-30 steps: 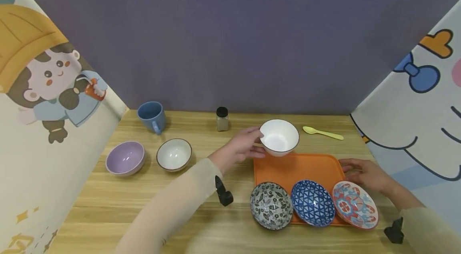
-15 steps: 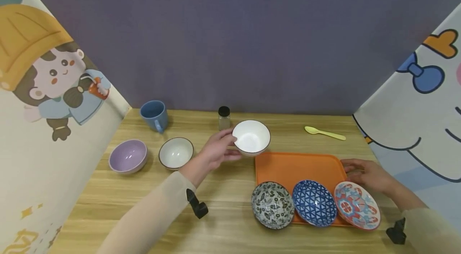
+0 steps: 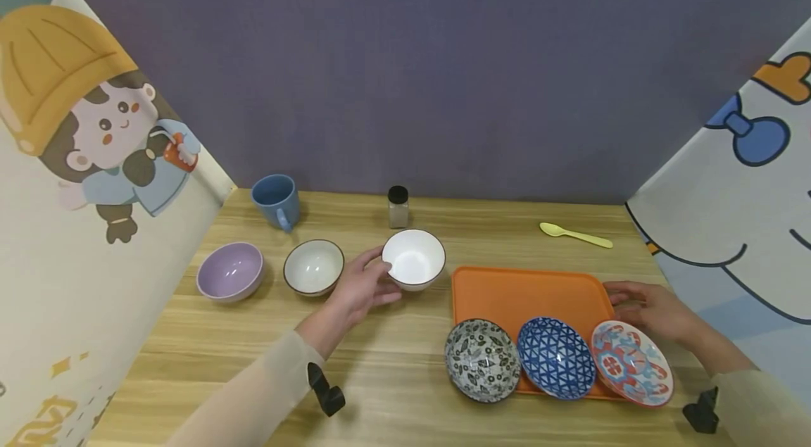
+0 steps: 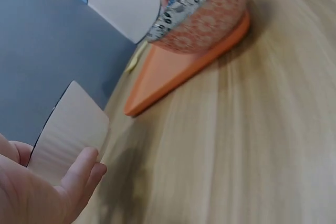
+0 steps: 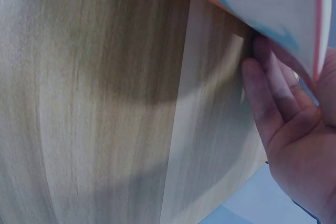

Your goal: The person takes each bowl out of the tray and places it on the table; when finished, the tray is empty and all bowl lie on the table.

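Note:
My left hand (image 3: pixel 362 286) grips a white bowl with a dark rim (image 3: pixel 414 258) at its left side, thumb at the rim and fingers along the outer wall. In the left wrist view the bowl (image 4: pixel 71 129) looks tilted, with a shadow on the table beside it. My right hand (image 3: pixel 652 307) is at the right edge of an orange tray (image 3: pixel 529 288), its fingers extended, next to a red-and-blue patterned bowl (image 3: pixel 632 362). In the right wrist view its fingers (image 5: pixel 265 98) reach below that bowl's rim; whether they touch the tray is hidden.
A floral bowl (image 3: pixel 483 360) and a blue patterned bowl (image 3: pixel 556 357) lean along the tray's front. Left stand a purple bowl (image 3: pixel 231 272), a second white bowl (image 3: pixel 313 267) and a blue mug (image 3: pixel 276 201). Behind are a black-capped jar (image 3: pixel 398 208) and a yellow spoon (image 3: pixel 576 235).
My left hand has carried the white bowl left from behind the tray and then lower, to in front of the jar. My right hand has stayed at the tray's right edge.

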`<state>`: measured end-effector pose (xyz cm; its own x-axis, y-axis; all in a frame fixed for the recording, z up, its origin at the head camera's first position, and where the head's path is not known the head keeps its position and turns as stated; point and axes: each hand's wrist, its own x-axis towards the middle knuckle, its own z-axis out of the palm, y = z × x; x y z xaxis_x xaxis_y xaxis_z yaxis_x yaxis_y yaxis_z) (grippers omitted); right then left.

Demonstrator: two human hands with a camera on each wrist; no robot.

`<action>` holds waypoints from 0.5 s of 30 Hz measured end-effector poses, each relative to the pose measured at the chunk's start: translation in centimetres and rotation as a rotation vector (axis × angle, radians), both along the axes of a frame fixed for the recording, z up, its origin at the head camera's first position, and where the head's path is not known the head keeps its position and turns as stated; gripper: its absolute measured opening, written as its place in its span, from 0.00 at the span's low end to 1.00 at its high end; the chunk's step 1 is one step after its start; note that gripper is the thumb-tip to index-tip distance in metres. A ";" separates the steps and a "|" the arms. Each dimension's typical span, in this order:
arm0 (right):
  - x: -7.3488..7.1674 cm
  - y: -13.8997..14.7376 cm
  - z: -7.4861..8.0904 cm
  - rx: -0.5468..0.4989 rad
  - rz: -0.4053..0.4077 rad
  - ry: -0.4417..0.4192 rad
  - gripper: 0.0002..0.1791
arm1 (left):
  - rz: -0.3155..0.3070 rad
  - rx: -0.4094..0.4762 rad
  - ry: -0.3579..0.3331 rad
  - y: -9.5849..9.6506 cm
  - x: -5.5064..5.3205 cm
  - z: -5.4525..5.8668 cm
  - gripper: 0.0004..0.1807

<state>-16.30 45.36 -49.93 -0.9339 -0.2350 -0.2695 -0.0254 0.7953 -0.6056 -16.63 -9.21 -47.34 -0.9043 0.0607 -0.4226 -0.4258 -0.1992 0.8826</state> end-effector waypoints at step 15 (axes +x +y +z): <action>0.0 -0.4 0.6 -0.008 -0.012 -0.034 0.34 | 0.070 -0.019 -0.006 -0.7 1.2 -2.1 0.32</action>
<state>-16.25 44.91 -49.38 -0.9269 -0.2261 -0.2996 0.0051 0.7905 -0.6124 -15.43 -9.93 -49.40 -0.9033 -0.0107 -0.4288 -0.4171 -0.2115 0.8839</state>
